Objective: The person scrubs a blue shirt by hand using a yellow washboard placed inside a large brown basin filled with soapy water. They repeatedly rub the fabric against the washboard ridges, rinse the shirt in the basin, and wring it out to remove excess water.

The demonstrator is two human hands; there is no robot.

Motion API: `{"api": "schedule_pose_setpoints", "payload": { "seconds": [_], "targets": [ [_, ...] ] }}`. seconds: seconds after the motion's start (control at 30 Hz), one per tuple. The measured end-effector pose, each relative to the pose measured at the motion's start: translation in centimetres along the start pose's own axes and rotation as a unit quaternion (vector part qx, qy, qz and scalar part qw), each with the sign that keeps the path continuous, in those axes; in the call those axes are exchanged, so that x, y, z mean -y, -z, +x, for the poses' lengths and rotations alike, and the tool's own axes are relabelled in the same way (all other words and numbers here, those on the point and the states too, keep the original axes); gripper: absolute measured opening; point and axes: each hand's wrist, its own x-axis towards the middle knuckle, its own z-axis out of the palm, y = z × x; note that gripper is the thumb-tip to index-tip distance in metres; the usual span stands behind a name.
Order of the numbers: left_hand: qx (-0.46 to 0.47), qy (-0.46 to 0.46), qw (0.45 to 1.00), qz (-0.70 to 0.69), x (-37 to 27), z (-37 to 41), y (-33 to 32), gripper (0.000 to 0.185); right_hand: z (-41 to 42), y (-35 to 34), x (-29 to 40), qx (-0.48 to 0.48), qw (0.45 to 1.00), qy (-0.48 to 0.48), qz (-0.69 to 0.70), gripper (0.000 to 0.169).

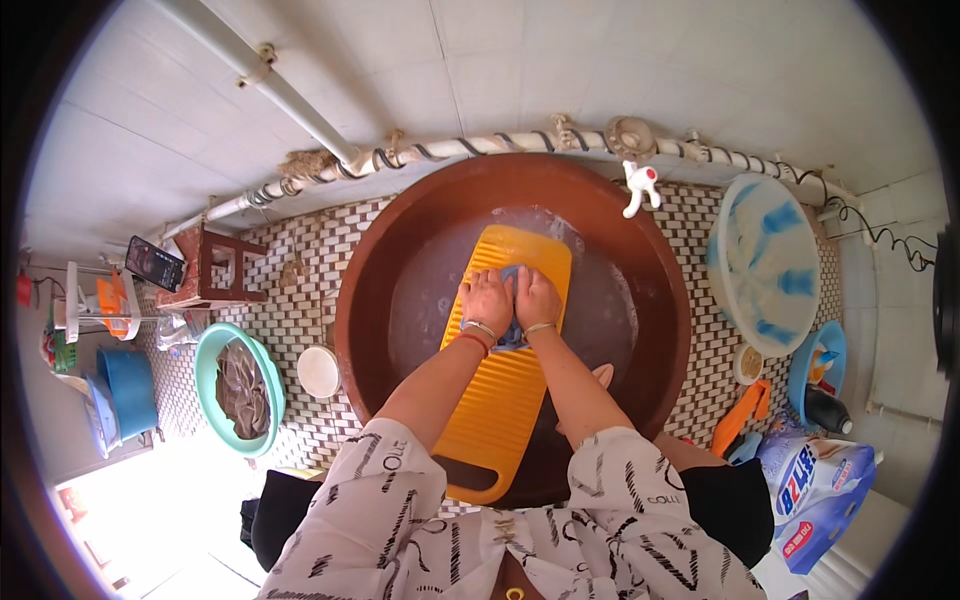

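A yellow ribbed plastic washboard [491, 405] leans inside a large reddish-brown tub [360, 300], its handle end resting toward my body. Soapy grey water [420, 285] with patches of foam lies around the board. Against the ridges, near the upper half, my left hand [486, 298] grips a bunched blue cloth [513, 337]. Beside it, my right hand [537, 298] presses and holds the same cloth, thumbs close together. Most of the cloth is hidden under my fingers.
A white tap [641, 187] juts over the tub's far rim. Left are a green basin [202, 390] with brown clothing [241, 390], a wooden stool [202, 262] and a phone [154, 262]. Right stand a translucent basin [765, 307], a blue basin [799, 375] and a detergent bag [817, 487].
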Motion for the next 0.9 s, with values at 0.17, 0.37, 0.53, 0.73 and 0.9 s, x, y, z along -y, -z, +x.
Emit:
{"api": "schedule_pose_setpoints", "payload": {
  "seconds": [0.17, 0.37, 0.53, 0.73, 0.9],
  "targets": [
    [-0.073, 0.024, 0.919, -0.388, 1.7, -4.5, 1.6, 0.044, -6.2, 4.1, 2.2, -0.093, 0.953, 0.213, 0.196, 0.018],
    [-0.031, -0.063, 0.997, -0.033, 0.3, -7.8, 0.7, 0.036, -7.3, 0.7, -0.8, -0.029, 0.994, -0.018, 0.104, 0.023],
    [-0.091, 0.011, 0.995, 0.028, -1.0, 0.4, -1.0, 0.044, 1.1, -1.2, -0.6, -0.105, 0.99, -0.029, -0.085, 0.038],
    [0.026, 0.119, 0.939, -0.32, 2.6, -2.7, 1.5, 0.076, -4.5, 2.9, -1.0, 0.199, 0.955, -0.003, 0.219, 0.042],
    [-0.114, 0.034, 0.984, -0.131, -0.4, -13.1, 2.9, 0.063, -13.9, 3.2, 2.1, -0.094, 0.984, 0.042, 0.145, 0.046]
  ]
}}
